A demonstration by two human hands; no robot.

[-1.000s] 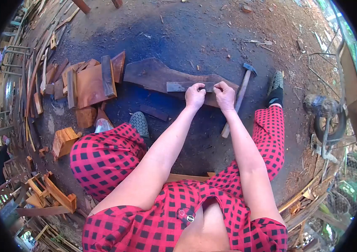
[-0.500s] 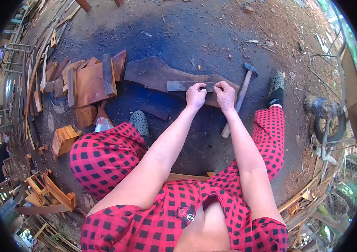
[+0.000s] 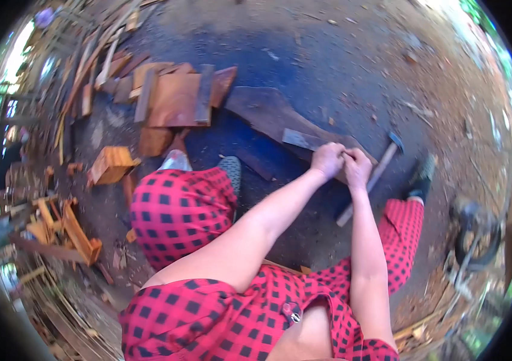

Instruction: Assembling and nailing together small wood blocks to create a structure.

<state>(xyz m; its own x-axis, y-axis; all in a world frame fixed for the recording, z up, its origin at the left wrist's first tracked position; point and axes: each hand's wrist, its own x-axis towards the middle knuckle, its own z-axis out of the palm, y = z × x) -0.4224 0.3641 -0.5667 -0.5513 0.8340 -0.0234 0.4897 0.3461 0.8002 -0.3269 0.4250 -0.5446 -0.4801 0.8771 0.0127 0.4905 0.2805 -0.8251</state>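
My left hand (image 3: 327, 160) and my right hand (image 3: 357, 166) meet over the right end of a flat grey strip (image 3: 299, 139). Both have their fingers pinched together, the fingertips touching or nearly so. Anything between them is too small or blurred to name. Under the strip lies a long, dark wooden board (image 3: 263, 109) with a wavy edge, flat on the ground. Just right of my right hand rests a hammer (image 3: 381, 172), its metal head away from me and its pale handle pointing back toward me.
Stacked boards and blocks (image 3: 175, 99) lie to the left, with a thick wooden block (image 3: 111, 166) nearer me. A dark narrow wood piece (image 3: 255, 163) lies before my left foot. Long scrap sticks line the left side. A wheel (image 3: 477, 240) stands at the right.
The view has turned, so the scene sits further right and tilts. My hands have come closer together, the left one moving over to the right one.
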